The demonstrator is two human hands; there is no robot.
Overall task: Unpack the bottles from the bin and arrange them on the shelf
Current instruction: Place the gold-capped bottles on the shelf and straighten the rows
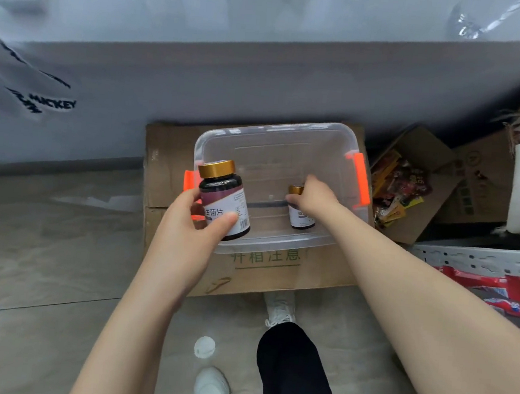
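Observation:
A clear plastic bin [276,141] with orange latches sits on a flat cardboard box. My left hand [194,219] holds a dark bottle [223,193] with a gold cap and a white-and-maroon label, upright over the bin's near left corner. My right hand [313,198] reaches down into the bin and closes over the top of a second, similar bottle [300,219], which stands upright on the bin floor near its front right. Apart from that bottle the bin looks empty. A pale perforated shelf edge [479,260] shows at the right.
The cardboard box [168,157] under the bin lies on a tiled floor against a grey wall base. Open cartons with snack packets [400,190] crowd the right side. Red packets [495,289] lie on the shelf. My legs and white shoes are below the box.

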